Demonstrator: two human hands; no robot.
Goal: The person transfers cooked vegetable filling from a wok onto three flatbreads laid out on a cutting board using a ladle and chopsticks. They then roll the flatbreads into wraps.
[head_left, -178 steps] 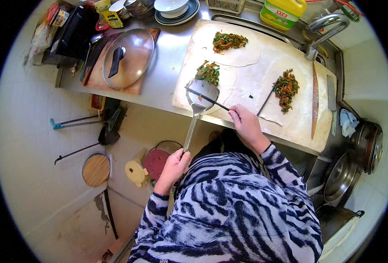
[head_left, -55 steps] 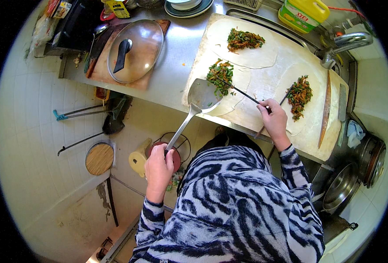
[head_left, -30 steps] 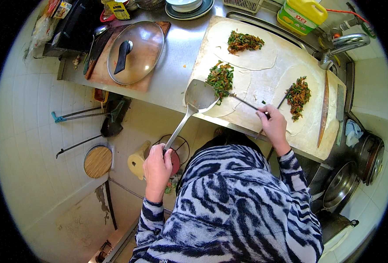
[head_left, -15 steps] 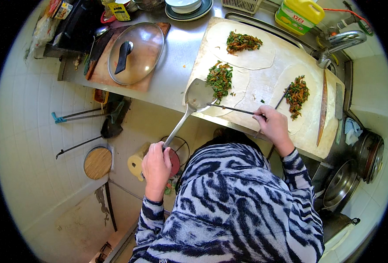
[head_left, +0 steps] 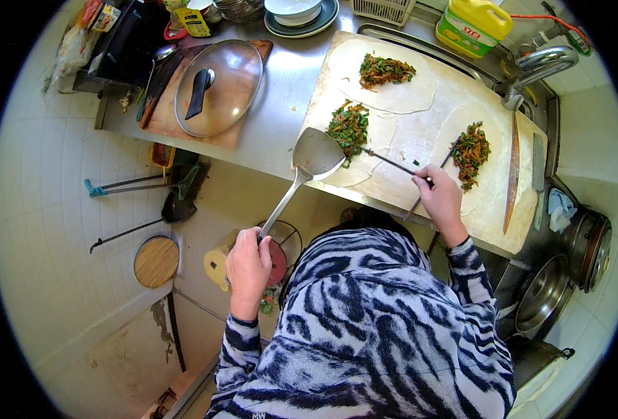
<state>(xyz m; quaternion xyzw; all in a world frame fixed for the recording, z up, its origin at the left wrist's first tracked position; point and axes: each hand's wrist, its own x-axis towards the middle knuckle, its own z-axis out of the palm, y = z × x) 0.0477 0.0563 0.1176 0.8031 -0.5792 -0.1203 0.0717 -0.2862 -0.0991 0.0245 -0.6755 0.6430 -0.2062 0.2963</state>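
Note:
My left hand [head_left: 248,265] is closed round the handle of a metal spatula [head_left: 316,153], whose wide blade lies over the near left edge of a floured board [head_left: 413,133]. In my right hand [head_left: 440,199] is a pair of chopsticks [head_left: 391,162], spread wide apart. One stick's tip reaches the near left heap of green and orange chopped filling [head_left: 349,129]; the other points at the right heap [head_left: 471,157]. Each heap rests on a thin dough sheet, and a third filling heap [head_left: 385,71] sits on the far dough sheet [head_left: 413,98].
A glass lid [head_left: 228,105] lies on a wooden cutting board [head_left: 235,133] at left. A rolling pin [head_left: 512,174] and a knife [head_left: 538,171] lie along the board's right side. Behind stand stacked plates [head_left: 302,29], a yellow jug [head_left: 473,24] and a faucet [head_left: 539,66].
The left chopstick's tip has moved from the spatula blade up to the near left filling. My right hand has shifted slightly. The spatula has stayed nearly in place.

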